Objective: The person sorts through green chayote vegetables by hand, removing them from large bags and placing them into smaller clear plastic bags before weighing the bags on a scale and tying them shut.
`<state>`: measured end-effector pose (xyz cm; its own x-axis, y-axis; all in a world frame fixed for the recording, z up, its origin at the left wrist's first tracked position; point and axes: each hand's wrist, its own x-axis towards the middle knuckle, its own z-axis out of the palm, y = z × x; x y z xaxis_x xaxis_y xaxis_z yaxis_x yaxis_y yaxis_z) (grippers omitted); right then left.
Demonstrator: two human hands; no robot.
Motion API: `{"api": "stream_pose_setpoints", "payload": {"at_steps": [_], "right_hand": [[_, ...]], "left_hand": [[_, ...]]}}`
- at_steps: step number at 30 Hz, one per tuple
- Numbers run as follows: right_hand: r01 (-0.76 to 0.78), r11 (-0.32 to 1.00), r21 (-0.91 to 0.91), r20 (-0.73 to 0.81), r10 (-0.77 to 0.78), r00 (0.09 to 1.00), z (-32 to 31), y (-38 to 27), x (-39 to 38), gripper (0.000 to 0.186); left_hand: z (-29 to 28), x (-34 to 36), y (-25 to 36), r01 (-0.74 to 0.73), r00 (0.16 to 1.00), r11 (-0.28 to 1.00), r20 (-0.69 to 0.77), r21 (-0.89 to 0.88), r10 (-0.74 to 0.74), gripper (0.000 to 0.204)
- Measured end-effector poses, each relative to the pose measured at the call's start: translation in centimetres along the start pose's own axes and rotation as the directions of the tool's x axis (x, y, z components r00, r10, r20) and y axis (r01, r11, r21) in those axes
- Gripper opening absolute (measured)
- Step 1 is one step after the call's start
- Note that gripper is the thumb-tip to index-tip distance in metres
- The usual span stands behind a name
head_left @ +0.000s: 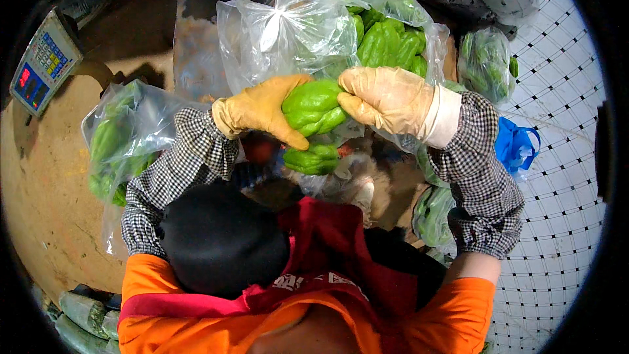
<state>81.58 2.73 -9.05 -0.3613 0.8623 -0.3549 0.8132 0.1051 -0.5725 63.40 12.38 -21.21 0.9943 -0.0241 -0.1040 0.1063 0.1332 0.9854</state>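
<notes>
Both my hands wear yellowish gloves and checked sleeves. Between them, in front of my chest, is a bright green chayote (314,106). My left hand (265,110) grips its left side, thumb below and fingers above. On its right end, the fingers of my right hand (388,99) are closed. Just below it shows a second chayote (312,159); what it rests on is hard to make out. Beyond my hands lies an open clear plastic bag (288,33), next to a heap of chayotes (388,42) partly covered by plastic.
A digital scale display (44,64) stands at the far left. Bagged green produce lies by my left sleeve (114,141), at the right (486,65) and by my right elbow (434,216). A blue bag (515,144) sits on the tiled floor (557,183).
</notes>
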Motion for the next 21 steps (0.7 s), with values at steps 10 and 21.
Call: {"api": "stream_pose_setpoints", "payload": {"at_steps": [10,21], "right_hand": [[-0.079,0.964,-0.254,-0.002,0.082,0.997,3.6,-2.4,-0.8,0.027],[-0.282,0.952,0.121,-0.345,0.307,0.887,3.5,-1.2,-1.3,0.017]], "left_hand": [[0.4,-2.2,1.4,0.074,0.988,0.992,0.125,0.098,-0.086,0.075],[0.5,-4.2,2.5,0.025,0.999,1.0,0.03,0.016,-0.026,0.082]]}}
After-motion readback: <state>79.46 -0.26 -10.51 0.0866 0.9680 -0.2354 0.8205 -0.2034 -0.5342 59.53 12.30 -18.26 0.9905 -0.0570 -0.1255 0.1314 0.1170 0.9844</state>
